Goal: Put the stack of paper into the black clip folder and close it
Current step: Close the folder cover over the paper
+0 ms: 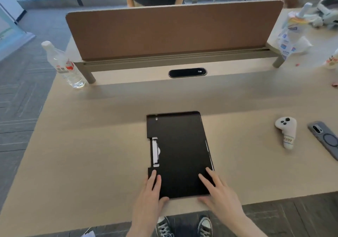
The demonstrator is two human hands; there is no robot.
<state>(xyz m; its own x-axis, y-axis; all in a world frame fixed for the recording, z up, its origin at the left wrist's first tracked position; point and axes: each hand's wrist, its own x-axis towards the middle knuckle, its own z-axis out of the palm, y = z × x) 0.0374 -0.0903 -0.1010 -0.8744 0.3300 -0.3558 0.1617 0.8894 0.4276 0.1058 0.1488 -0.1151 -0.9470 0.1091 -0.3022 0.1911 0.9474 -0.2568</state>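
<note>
Lying closed and flat on a pale beige wooden desk [91, 145], a black rectangular clip folder [180, 149] sits near the desk's front edge with its long side running away from the viewer. A silver metal clip [155, 151] shows through a cut-out on the folder's left edge, and a thin white line of paper edge [209, 151] peeks out along the right side. No writing can be read on the folder. The left hand [150, 196] rests on the near left corner, fingers stretched out flat on the cover and thumb at the near edge. The right hand [217, 194] rests on the near right corner, fingers spread flat on the cover, thumb on the desk below the edge. Neither hand pinches anything. Far left stands a clear plastic water bottle [62, 64] with a red and white label, its text too small to read. To the right lie a white game controller [287, 131], bearing a tag with unclear handwriting, and a grey smartphone [324, 139] face down. A brown felt divider panel [172, 30] crosses the back.
</note>
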